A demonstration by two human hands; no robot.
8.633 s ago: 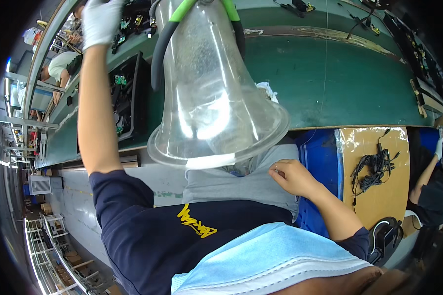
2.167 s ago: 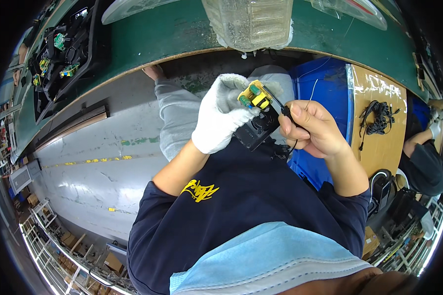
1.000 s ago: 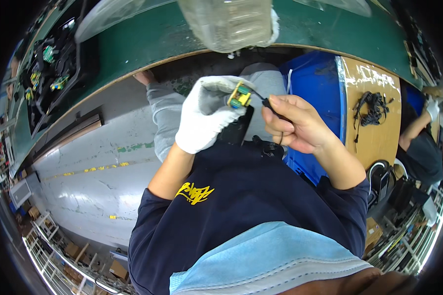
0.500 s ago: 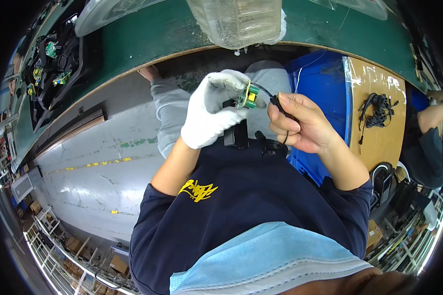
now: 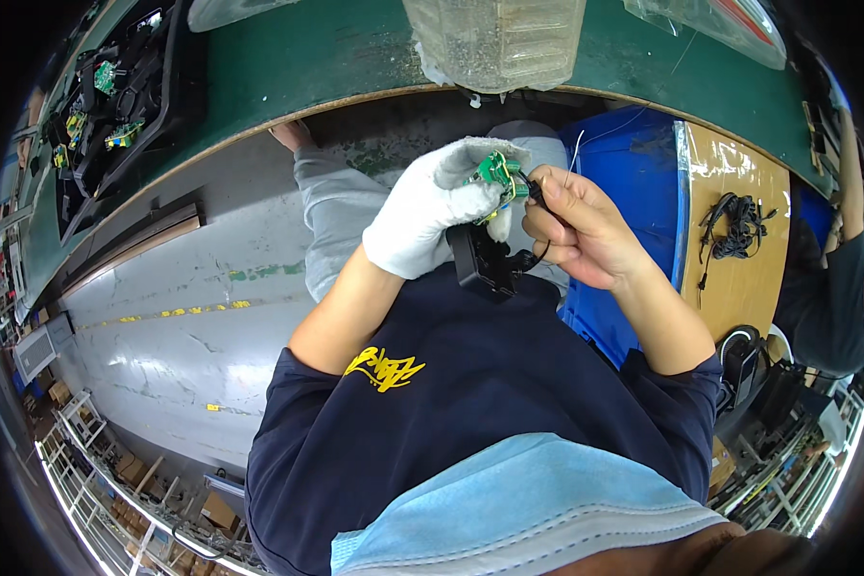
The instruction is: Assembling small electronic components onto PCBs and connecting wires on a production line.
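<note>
Compared with half a second ago, shows more green on the circuit board (image 5: 497,171), brings the right hand (image 5: 578,226) nearer to it, and turns the black plastic case (image 5: 480,261) to bare more of the open side. Grasps the circuit board in the left hand (image 5: 427,211) (white-gloved, unlike the bare right), thumb and fingers closed about it. Pinches the black cable (image 5: 536,192) between right thumb and curled fingers, just beside the board; curves a thin black loop below that hand, near the case. Has the circuit board raised over the gray trousers (image 5: 341,206), apart from the green worktable (image 5: 307,69). Has the case tilted just below the left hand; cannot tell how supported. On the worktable: a black tray (image 5: 163,125) with more boards and black parts, and a ribbed translucent container (image 5: 509,48). At right: a blue bin (image 5: 634,173) beside a tan cardboard box (image 5: 730,298), with bundled black cords (image 5: 737,228) on top.
</note>
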